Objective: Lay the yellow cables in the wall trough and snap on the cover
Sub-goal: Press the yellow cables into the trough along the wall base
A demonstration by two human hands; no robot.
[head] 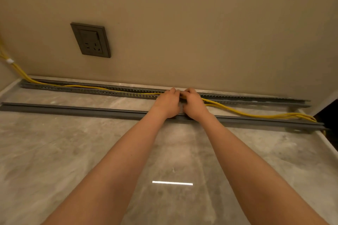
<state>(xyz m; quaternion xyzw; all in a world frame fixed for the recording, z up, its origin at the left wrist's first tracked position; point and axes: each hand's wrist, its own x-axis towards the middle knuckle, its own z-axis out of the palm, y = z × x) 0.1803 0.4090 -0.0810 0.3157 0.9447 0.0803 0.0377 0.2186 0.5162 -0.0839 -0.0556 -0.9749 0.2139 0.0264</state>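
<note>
From the left, the yellow cables (285, 115) already lie in the trough (73, 90) along the wall (182, 23). Midway, the left hand (167, 102) and right hand (193, 104), fingers curled round the bundle, tuck it in. Rightward, the cables sprawl on the floor (54, 151), outside the trough. The cover (73, 110) lies loose in front, not yet snapped on.

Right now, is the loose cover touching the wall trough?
Apart. The head view shows a strip of bare floor between the cover and the trough along their visible length.
</note>
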